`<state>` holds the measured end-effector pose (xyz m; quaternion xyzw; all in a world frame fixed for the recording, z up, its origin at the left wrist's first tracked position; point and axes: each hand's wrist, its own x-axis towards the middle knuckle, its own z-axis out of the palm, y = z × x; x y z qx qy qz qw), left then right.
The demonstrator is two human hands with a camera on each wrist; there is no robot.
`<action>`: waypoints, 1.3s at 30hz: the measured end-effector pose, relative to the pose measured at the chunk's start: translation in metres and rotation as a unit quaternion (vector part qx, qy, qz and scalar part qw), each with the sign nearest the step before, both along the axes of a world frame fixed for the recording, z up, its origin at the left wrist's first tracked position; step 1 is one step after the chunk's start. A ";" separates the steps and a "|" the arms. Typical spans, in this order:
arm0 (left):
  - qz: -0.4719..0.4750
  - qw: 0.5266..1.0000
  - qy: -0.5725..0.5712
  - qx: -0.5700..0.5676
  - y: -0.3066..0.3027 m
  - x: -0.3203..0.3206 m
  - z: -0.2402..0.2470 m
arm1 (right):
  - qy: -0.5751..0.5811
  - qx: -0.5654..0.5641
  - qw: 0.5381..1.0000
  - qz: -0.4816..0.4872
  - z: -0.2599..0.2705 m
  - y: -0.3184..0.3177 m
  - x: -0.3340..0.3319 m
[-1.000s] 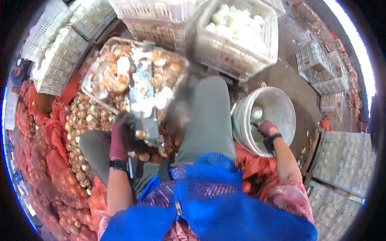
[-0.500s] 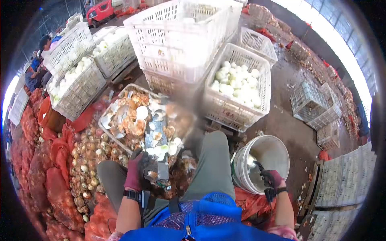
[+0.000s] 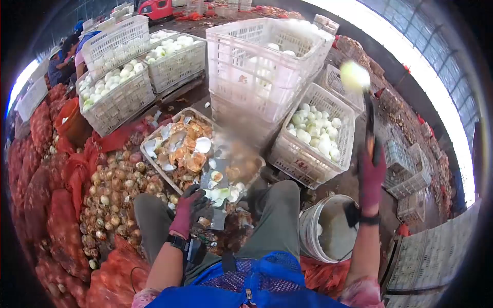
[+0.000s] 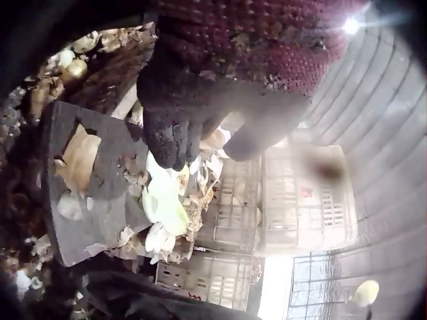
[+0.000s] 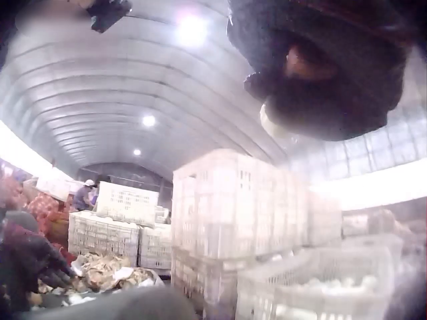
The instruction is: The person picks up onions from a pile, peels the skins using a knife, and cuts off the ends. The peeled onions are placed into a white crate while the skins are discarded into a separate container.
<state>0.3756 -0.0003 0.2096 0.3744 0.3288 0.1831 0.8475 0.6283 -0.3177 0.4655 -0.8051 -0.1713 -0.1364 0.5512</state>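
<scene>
My gloved right hand (image 3: 372,177) is raised above and beyond the white bucket (image 3: 310,233), gripping the brown handle (image 5: 310,63) of a dark knife (image 3: 370,115). At the knife's far end is a peeled, pale yellow-white onion (image 3: 355,76), blurred in the head view. My left hand (image 3: 189,209), in a dirty maroon and black glove, hovers by the grey board (image 3: 217,218) at the near side of the peel tray (image 3: 149,163). Its fingers (image 4: 167,137) are loosely bent with nothing visible between them. Pale onion layers (image 4: 165,203) lie beside the board.
Ahead stand stacked white crates (image 3: 246,72) and a crate of peeled onions (image 3: 308,172). Unpeeled onions (image 3: 113,197) heap at the left, bordered by red mesh sacks (image 3: 56,220). My knees flank the board. More crates (image 3: 436,251) line the right side.
My right hand has risen out of the bucket, bringing up the knife with the onion at its end. My left hand stays near the board, its fingers looser. The head view has tilted upward.
</scene>
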 end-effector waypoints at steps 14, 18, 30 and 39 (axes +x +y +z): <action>-0.016 0.942 -0.011 0.335 0.013 -0.024 -0.011 | -0.314 -0.387 0.867 0.028 0.025 0.160 0.061; 0.059 0.967 -0.015 0.246 0.011 -0.032 0.069 | -0.125 -0.203 0.969 0.065 0.013 0.163 -0.024; 0.190 0.933 0.200 0.231 0.084 -0.200 0.015 | 0.473 -0.073 0.745 0.465 -0.132 0.236 -0.218; 0.175 0.892 0.410 0.071 0.042 -0.324 -0.194 | 0.552 -0.085 0.680 0.475 -0.165 0.280 -0.254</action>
